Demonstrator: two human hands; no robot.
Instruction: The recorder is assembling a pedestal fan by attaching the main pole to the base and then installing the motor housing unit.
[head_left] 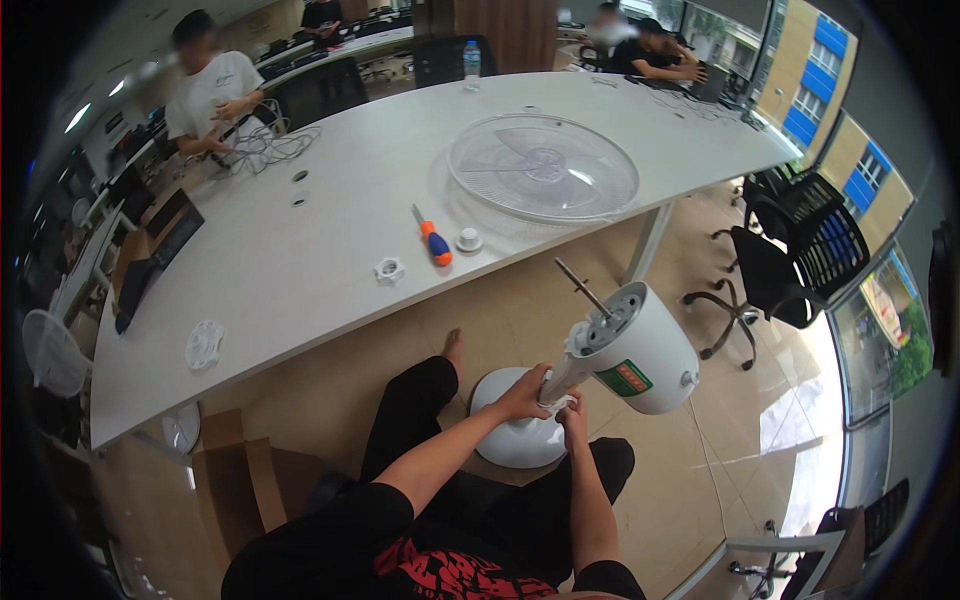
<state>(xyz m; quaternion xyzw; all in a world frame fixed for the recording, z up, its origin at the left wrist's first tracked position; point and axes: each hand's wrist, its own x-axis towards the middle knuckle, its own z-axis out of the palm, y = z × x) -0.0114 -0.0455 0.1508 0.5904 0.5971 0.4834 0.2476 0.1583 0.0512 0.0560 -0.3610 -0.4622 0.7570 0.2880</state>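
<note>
Over the round white base (518,447), left hand (522,394) and right hand (573,418) grip the white plastic neck (568,373) (likely fastening it; the next move wants steadiness).

Upper garment: one black shirt (300,550), short-sleeved. The left sleeve (375,512) ends above the forearm; the right sleeve (608,579) matches in black. Shirt front: a bright red print (450,575) with jagged, broken shapes, whose motif I cannot make out. Lower garment: plain black trousers (405,410), long in the leg. Left hand (523,394), right hand (573,420) and the visible foot (454,350): bare.
</note>
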